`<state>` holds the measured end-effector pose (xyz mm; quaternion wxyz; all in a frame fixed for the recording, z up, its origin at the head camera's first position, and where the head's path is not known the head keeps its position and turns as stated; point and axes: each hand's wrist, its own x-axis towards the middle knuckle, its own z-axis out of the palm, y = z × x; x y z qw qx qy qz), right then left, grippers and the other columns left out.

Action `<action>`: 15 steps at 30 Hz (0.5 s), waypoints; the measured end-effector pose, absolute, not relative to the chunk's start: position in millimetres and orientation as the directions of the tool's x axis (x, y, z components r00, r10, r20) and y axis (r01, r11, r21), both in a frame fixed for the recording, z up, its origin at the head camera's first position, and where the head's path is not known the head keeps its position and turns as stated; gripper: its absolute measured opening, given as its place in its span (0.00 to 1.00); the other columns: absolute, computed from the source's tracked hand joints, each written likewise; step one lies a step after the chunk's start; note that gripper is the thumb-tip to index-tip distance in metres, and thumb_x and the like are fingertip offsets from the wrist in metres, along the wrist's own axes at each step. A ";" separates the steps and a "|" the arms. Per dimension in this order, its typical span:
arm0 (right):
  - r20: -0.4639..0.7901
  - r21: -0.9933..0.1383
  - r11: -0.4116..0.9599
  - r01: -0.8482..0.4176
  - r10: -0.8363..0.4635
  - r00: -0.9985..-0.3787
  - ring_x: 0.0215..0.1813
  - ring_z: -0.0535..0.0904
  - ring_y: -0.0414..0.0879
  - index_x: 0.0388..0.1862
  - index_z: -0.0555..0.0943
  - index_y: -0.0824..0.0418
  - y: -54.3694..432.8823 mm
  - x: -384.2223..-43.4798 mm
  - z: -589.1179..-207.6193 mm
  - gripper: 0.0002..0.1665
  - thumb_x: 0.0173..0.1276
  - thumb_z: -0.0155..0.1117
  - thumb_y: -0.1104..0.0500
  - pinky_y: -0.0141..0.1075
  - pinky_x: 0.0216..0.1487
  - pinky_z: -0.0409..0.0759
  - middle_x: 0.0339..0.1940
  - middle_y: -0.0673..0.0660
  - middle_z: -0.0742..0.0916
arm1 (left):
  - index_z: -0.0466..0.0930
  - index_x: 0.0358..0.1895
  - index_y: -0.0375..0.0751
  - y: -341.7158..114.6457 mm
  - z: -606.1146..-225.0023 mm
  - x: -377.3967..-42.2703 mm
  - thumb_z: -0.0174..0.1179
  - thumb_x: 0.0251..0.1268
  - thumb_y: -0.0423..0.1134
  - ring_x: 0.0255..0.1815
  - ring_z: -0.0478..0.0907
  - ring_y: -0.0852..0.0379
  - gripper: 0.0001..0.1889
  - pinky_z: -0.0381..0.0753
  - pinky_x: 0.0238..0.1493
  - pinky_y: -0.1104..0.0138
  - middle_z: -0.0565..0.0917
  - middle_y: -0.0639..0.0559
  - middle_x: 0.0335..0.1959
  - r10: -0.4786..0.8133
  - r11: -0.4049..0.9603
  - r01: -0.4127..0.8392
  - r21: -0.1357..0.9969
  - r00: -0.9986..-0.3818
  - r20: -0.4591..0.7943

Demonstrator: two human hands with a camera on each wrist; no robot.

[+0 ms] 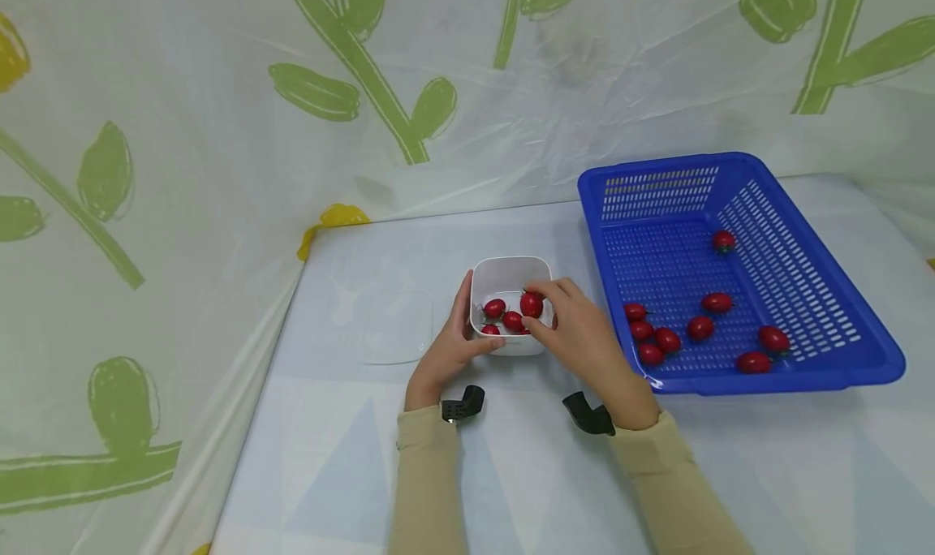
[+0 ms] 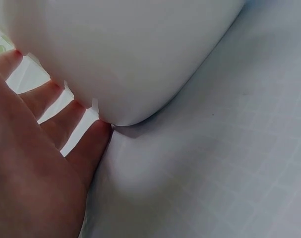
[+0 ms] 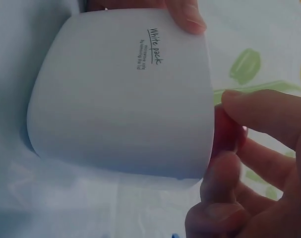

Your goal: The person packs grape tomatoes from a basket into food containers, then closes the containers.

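Observation:
A white square container [image 1: 522,346] stands on the table with several red cherry tomatoes [image 1: 494,308] inside. My left hand [image 1: 447,354] holds it, the fingers along its left side and the thumb on the front wall near the rim. In the left wrist view the fingertips [image 2: 103,126] touch the container's wall. At the container's right side, my right hand [image 1: 588,340] pinches one cherry tomato [image 1: 532,304] between thumb and fingers, just at the opening. The right wrist view shows this held tomato [image 3: 227,130] partly behind the rim, beside printed lettering on the wall.
A blue plastic basket [image 1: 774,384] with slotted sides stands to the right, several more cherry tomatoes [image 1: 700,328] lying spread on its floor. Left of the container lies a clear, flat lid [image 1: 398,328]. A plant-patterned sheet [image 1: 467,165] hangs behind the table.

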<state>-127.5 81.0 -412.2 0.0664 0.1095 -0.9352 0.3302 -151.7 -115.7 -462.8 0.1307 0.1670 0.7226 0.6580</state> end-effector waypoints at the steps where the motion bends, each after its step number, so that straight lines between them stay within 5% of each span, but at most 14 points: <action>1: 0.189 -0.596 0.766 -0.239 -0.155 -0.970 0.33 0.71 0.45 0.54 0.73 0.54 81.0 -127.5 -413.0 0.26 0.56 0.66 0.54 0.35 0.29 0.75 0.43 0.53 0.76 | 0.35 0.70 0.57 -115.5 -462.5 -151.9 0.63 0.50 0.34 0.70 0.40 0.51 0.51 0.50 0.63 0.50 0.41 0.54 0.71 0.415 0.078 0.070 0.994 -0.909 0.032; 15: 0.095 -0.587 0.794 -0.161 -0.130 -0.987 0.31 0.71 0.47 0.59 0.69 0.53 77.0 -127.2 -416.0 0.28 0.58 0.62 0.56 0.34 0.27 0.76 0.51 0.57 0.72 | 0.34 0.70 0.60 -116.5 -468.5 -155.3 0.64 0.50 0.35 0.70 0.39 0.52 0.52 0.53 0.63 0.51 0.40 0.57 0.71 0.427 0.041 0.067 0.997 -0.903 0.044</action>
